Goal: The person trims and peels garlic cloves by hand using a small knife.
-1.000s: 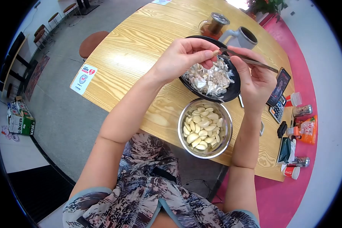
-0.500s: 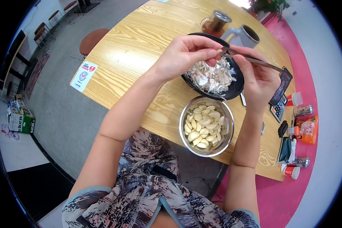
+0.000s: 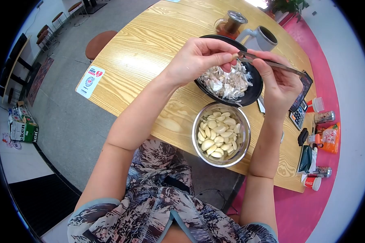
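Observation:
Above the black bowl, my left hand pinches a small garlic clove between thumb and fingertips. My right hand is closed around a slim metal knife, its tip touching or very near the clove. The fingers partly hide both the clove and the knife. Papery garlic skins fill the black bowl below the hands. Nearer to me, a round metal bowl holds many pale peeled garlic cloves.
Behind the black bowl stand a glass teapot and a grey mug. Along the right lie a calculator, cups, cans and an orange packet. A sticker marks the left edge of the wooden table.
My right hand has shifted slightly right and down, and the knife has turned a little in its grip. The left hand keeps nearly the same place with the clove.

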Demonstrator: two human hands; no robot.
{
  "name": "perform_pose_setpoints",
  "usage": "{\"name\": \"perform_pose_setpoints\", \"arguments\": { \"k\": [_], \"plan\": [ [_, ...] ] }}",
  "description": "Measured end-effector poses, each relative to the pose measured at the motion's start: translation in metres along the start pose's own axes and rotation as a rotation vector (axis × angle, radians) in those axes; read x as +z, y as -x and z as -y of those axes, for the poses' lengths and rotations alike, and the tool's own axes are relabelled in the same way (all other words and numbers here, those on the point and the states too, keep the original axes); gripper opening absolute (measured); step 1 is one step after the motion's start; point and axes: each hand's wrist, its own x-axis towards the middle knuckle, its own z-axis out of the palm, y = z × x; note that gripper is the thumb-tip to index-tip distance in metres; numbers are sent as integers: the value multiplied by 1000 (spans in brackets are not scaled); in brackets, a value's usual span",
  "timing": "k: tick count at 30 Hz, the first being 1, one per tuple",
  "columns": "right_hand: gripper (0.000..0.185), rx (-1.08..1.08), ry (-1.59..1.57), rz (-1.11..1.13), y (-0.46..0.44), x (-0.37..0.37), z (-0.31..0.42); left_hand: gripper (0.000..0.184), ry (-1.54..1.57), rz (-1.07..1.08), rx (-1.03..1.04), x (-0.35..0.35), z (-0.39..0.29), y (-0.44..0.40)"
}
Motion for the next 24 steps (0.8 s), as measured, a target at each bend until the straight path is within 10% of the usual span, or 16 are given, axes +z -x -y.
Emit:
{"name": "perform_pose_setpoints", "arguments": {
  "k": [12, 24],
  "plan": [
    [15, -346, 321, -22, 1, 10, -11, 23, 136, -102, -79, 6, 5, 0],
    [17, -55, 138, -80, -2, 6, -1, 26, 448, -157, -136, -11, 12, -6]
  ]
}}
